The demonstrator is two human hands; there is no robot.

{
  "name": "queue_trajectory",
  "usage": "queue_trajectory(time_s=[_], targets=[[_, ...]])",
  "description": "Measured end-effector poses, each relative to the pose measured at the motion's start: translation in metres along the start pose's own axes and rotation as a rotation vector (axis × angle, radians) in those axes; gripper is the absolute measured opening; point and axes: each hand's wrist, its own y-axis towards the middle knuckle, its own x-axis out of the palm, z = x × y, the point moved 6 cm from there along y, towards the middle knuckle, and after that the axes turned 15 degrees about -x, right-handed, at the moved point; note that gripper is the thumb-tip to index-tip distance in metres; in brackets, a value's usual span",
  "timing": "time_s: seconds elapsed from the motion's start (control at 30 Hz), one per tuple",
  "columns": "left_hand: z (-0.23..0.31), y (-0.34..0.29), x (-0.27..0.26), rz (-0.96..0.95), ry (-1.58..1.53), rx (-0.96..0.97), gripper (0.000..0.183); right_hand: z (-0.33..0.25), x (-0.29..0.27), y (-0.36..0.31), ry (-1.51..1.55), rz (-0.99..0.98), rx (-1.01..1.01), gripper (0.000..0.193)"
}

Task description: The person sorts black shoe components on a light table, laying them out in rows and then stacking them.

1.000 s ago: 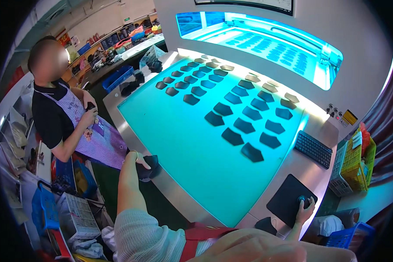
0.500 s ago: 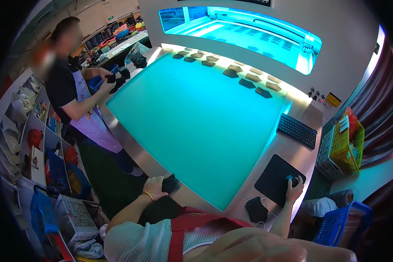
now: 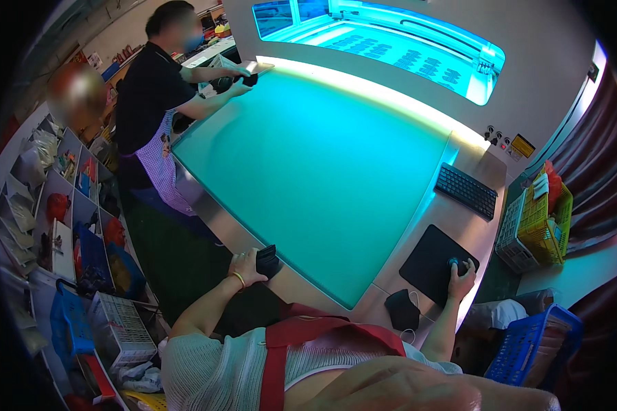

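My left hand [image 3: 245,267] is closed around a small stack of flat black pieces [image 3: 268,262], at the near left edge of the table. Their material is hard to make out. On the right, my right hand [image 3: 462,281] rests curled over a computer mouse [image 3: 454,262], which sits on a black mouse pad [image 3: 426,264]. Between my hands lies a black face mask [image 3: 402,309] with pale ear loops. A wide turquoise-lit work surface [image 3: 308,185] stretches away in front of me, and a black keyboard [image 3: 466,190] lies along its right side.
A white machine [image 3: 541,75] closes off the far side; dark pieces [image 3: 428,67] show in rows behind its window. At the far left a co-worker [image 3: 154,89] holds a dark stack over the table corner. Yellow [image 3: 552,222] and blue [image 3: 531,349] baskets stand right.
The dark pieces along the far edge of the lit surface have passed out of sight there. The co-worker has moved farther along the left side and reaches over the corner. My right hand stays put.
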Motion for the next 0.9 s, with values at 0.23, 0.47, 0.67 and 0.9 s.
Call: queue_trajectory(time_s=[0.23,0.47,0.67,0.9], targets=[[0.001,-0.005,-0.001,0.048,-0.017,-0.012,0.086,0.003,0.002,-0.001,-0.023,-0.030,0.010,0.054],[0.001,-0.006,-0.001,0.048,-0.038,-0.020,0.085,0.006,0.003,-0.002,-0.032,-0.023,0.009,0.055],[0.001,-0.007,0.000,0.076,-0.045,-0.008,0.086,0.007,0.002,-0.003,-0.019,-0.023,0.005,0.055],[0.004,-0.010,-0.003,0.048,-0.031,-0.047,0.086,0.006,0.001,-0.002,0.001,-0.007,0.000,0.055]])
